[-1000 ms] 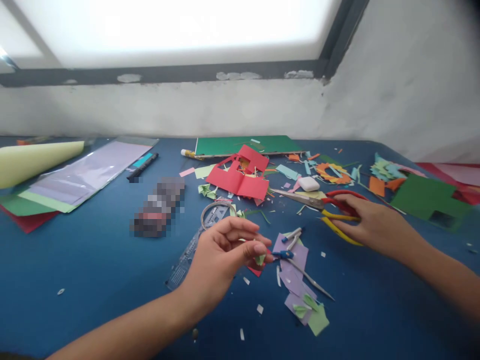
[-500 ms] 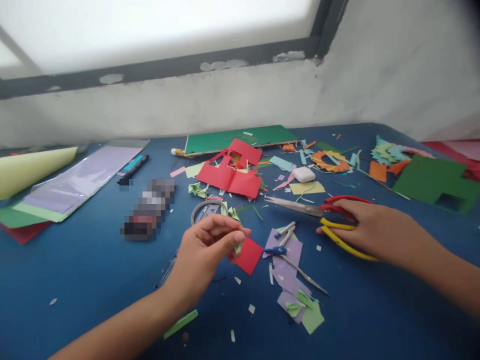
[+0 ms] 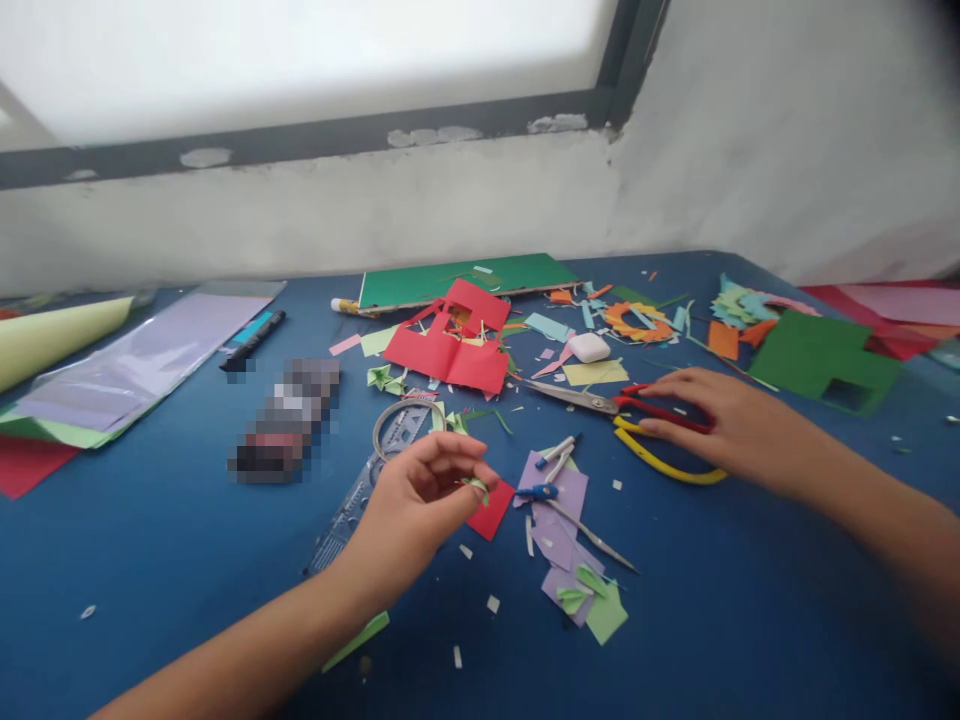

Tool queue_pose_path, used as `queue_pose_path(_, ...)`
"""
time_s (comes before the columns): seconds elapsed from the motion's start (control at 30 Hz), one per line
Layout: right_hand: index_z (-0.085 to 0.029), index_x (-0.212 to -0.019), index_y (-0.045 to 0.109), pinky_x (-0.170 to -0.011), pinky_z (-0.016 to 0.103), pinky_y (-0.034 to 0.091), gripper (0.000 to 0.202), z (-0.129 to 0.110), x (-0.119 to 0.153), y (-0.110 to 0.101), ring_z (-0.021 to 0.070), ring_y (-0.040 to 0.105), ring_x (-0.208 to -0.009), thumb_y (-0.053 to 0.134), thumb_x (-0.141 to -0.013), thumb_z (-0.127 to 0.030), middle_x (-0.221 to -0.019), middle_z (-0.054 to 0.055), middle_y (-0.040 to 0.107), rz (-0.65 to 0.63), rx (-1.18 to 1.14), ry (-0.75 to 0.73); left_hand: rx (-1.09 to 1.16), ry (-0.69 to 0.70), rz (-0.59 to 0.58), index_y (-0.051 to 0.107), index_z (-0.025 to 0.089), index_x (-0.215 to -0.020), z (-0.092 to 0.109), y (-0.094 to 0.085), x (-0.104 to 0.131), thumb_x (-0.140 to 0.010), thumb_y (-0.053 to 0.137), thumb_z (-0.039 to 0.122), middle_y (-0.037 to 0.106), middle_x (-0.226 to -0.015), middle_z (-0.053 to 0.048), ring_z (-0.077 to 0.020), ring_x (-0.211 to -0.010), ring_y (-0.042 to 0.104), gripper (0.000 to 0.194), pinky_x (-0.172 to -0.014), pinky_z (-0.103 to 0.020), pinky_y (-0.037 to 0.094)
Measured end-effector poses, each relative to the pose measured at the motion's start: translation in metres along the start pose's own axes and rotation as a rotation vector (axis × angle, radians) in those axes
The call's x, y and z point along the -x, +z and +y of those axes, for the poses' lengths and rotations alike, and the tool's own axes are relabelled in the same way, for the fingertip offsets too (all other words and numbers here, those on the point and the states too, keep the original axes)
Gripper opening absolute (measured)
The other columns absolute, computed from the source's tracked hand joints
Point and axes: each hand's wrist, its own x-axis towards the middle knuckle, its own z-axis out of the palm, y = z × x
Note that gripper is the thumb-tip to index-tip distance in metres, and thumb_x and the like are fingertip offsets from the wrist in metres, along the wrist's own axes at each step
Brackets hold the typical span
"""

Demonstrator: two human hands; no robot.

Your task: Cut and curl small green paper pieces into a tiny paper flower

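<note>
My left hand (image 3: 420, 500) is raised over the middle of the table, thumb and fingers pinching a small light green paper piece (image 3: 478, 488). A red paper square (image 3: 491, 511) lies just beyond those fingertips. Under and behind that hand are a clear blue plastic stencil ruler (image 3: 346, 510) and a roll of tape (image 3: 384, 428). At the right, my right hand (image 3: 701, 420) has its thumb and fingers around the red handle of a pair of scissors (image 3: 581, 398). The yellow handle loop hangs below the palm, and the blades point left, slightly apart.
A compass (image 3: 540, 492) lies on purple paper (image 3: 574, 508) between my hands. Behind are cut red paper (image 3: 454, 350), a white eraser (image 3: 589, 347) and an orange paper ring (image 3: 637, 322). Sleeved sheets (image 3: 172, 340) and a black pen (image 3: 253, 342) lie left; dark green paper (image 3: 806, 350) lies right.
The view has shifted slightly, so the table things appear further left. My right hand has shifted its hold on the scissors, moving up off the yellow loop. My left hand keeps its pinch.
</note>
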Motion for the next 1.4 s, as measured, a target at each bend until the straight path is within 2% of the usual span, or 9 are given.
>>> queue_pose_path(0.07, -0.018, -0.094, 0.062, -0.071, 0.035, 0.048, 0.031, -0.014, 0.005, -0.004, 0.0228, 0.062, -0.083, 0.049, -0.087, -0.045, -0.097, 0.010, 0.064, -0.016, -0.023, -0.017, -0.013, -0.013, -0.001, 0.063, 0.017, -0.084, -0.001, 0.000, 0.000, -0.069, 0.066, 0.007, 0.069, -0.070, -0.001, -0.0149, -0.070, 0.065, 0.019, -0.062, -0.024, 0.048)
queue_pose_path(0.2, -0.022, -0.072, 0.059, -0.049, 0.023, 0.038, 0.022, -0.059, 0.015, 0.001, 0.0131, 0.057, -0.056, 0.058, -0.083, -0.042, -0.066, -0.002, 0.062, -0.323, -0.079, -0.212, 0.006, -0.018, -0.014, 0.062, 0.017, -0.084, -0.002, 0.000, -0.001, -0.070, 0.067, 0.007, 0.073, -0.073, -0.001, -0.0153, -0.072, 0.067, 0.018, -0.066, -0.026, 0.050)
queue_pose_path(0.37, -0.019, -0.071, 0.060, -0.045, 0.022, 0.027, 0.008, -0.091, 0.020, 0.011, 0.0157, 0.058, -0.054, 0.060, -0.078, -0.022, -0.061, -0.001, 0.062, -0.381, 0.030, -0.248, 0.103, -0.033, -0.064, 0.064, 0.017, -0.081, -0.002, 0.000, -0.001, -0.070, 0.073, 0.008, 0.074, -0.082, 0.000, -0.0115, -0.081, 0.068, 0.016, -0.076, -0.022, 0.053)
queue_pose_path(0.53, -0.018, -0.062, 0.061, -0.044, 0.024, 0.021, 0.013, -0.095, 0.017, 0.014, 0.0157, 0.054, -0.046, 0.053, -0.071, -0.012, -0.050, 0.000, 0.056, -0.302, 0.047, -0.207, 0.174, -0.108, -0.122, 0.064, 0.015, -0.077, 0.001, 0.001, 0.001, -0.068, 0.076, 0.009, 0.076, -0.076, 0.000, -0.0089, -0.063, 0.067, 0.016, -0.060, -0.018, 0.055)
queue_pose_path(0.7, -0.018, -0.075, 0.063, -0.045, 0.023, 0.033, 0.016, -0.095, 0.010, 0.007, 0.0130, 0.055, -0.045, 0.048, -0.079, -0.022, -0.051, -0.001, 0.058, -0.118, -0.066, -0.103, 0.165, -0.133, -0.159, 0.066, 0.015, -0.072, 0.000, 0.002, 0.004, -0.067, 0.075, 0.010, 0.075, -0.068, -0.001, -0.0098, -0.056, 0.066, 0.012, -0.049, -0.017, 0.053)
queue_pose_path(0.83, -0.020, -0.070, 0.052, -0.037, 0.020, 0.038, 0.022, -0.096, 0.014, -0.003, 0.0102, 0.051, -0.036, 0.046, -0.084, -0.036, -0.046, -0.003, 0.055, -0.014, -0.571, 0.032, 0.103, -0.159, -0.168, 0.068, 0.014, -0.070, -0.001, 0.002, 0.003, -0.066, 0.077, 0.014, 0.074, -0.065, 0.000, -0.0080, -0.048, 0.062, 0.010, -0.040, -0.014, 0.050)
queue_pose_path(1.03, -0.019, -0.061, 0.051, -0.030, 0.016, 0.038, 0.048, -0.102, 0.026, 0.000, 0.0086, 0.049, -0.032, 0.050, -0.082, -0.062, -0.043, 0.000, 0.057, -0.164, -1.303, 0.213, 0.068, -0.174, -0.156, 0.069, 0.014, -0.071, -0.001, 0.004, 0.001, -0.068, 0.076, 0.016, 0.071, -0.066, 0.001, -0.0083, -0.055, 0.062, 0.007, -0.045, -0.015, 0.052)
queue_pose_path(1.23, -0.019, -0.073, 0.057, -0.042, 0.017, 0.047, 0.037, -0.112, 0.036, 0.015, 0.0095, 0.059, -0.047, 0.051, -0.087, -0.052, -0.059, 0.000, 0.062, -0.199, -1.461, 0.051, 0.047, -0.211, -0.208, 0.071, 0.016, -0.075, -0.003, 0.006, 0.003, -0.064, 0.078, 0.012, 0.068, -0.068, 0.003, -0.0063, -0.059, 0.060, 0.014, -0.056, -0.015, 0.050)
queue_pose_path(1.4, -0.020, -0.081, 0.060, -0.053, 0.019, 0.048, 0.031, -0.111, 0.044, 0.018, 0.0097, 0.058, -0.058, 0.042, -0.095, -0.041, -0.066, 0.000, 0.060, -0.082, -1.122, -0.220, 0.058, -0.199, -0.210, 0.070, 0.016, -0.075, -0.006, 0.007, 0.004, -0.064, 0.078, 0.011, 0.067, -0.070, 0.003, -0.0072, -0.065, 0.059, 0.014, -0.060, -0.015, 0.048)
